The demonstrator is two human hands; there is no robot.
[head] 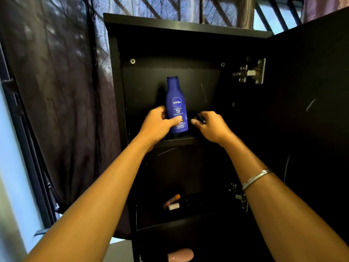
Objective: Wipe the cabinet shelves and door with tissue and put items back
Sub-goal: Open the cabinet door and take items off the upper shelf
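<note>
Cabinet [117, 76] upper shelf [179, 141] carries the blue lotion bottle [176, 104], gripped low by the left hand [157, 123]. Right hand [211, 127] pinches a small dark item [201, 118] (unclear what). Better to set the bottle upright, well back from the edge.

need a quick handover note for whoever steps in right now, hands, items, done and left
Left hand grips the blue bottle, upright on the upper shelf. Right hand holds a small dark item beside it; what it is cannot be told.
Lower shelf: two small tubes. Door open.
Done: bottle back on its shelf. Left: set the dark item down. No tissue in view; wiping cannot be judged.
</note>
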